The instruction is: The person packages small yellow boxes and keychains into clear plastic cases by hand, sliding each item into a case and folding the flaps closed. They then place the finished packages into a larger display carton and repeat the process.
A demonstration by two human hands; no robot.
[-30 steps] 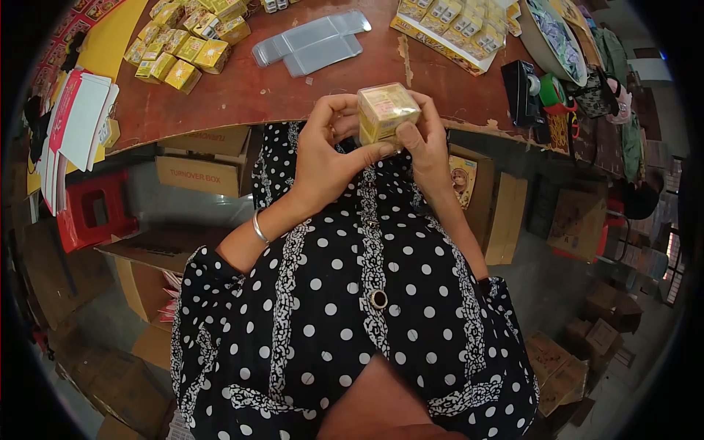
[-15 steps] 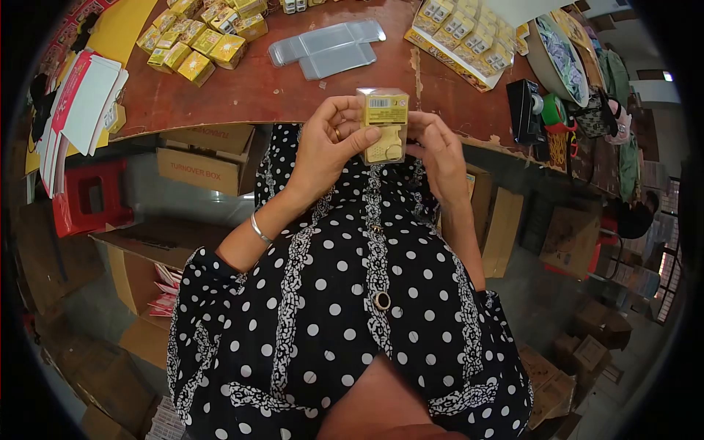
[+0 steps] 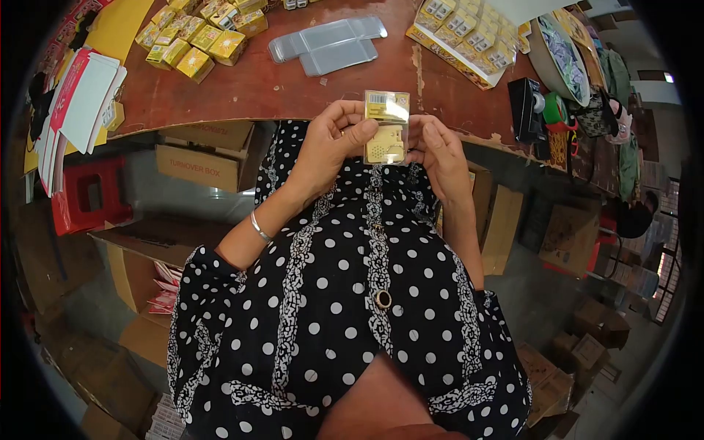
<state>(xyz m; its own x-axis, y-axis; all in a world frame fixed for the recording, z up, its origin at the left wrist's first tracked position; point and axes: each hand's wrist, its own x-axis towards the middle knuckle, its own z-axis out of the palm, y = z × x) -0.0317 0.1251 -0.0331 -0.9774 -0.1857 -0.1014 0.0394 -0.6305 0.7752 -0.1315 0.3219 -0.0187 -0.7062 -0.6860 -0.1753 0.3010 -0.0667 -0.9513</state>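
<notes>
Upright in front of my chest is a clear plastic box (image 3: 386,136) with a small yellow toy-like piece inside. A yellow printed card with a barcode shows in its upper part. My left hand (image 3: 339,139) grips the box from the left, thumb across its front. On the right edge, the curled fingers of my right hand (image 3: 438,150) close against the box, partly hidden behind it. A flattened clear plastic box (image 3: 330,48) lies on the red table (image 3: 257,88) beyond my hands.
Several small yellow boxes (image 3: 194,64) cluster at the back left. A display tray (image 3: 458,66) of yellow items sits at the back right, near a black tape dispenser (image 3: 524,110). White and pink cards (image 3: 81,110) lie at the left edge. Cardboard boxes (image 3: 198,167) stand below.
The clear box has tilted slightly, and glare now shows on its front. My left thumb has slid up a little, and my right fingers have shifted slightly along the edge.
</notes>
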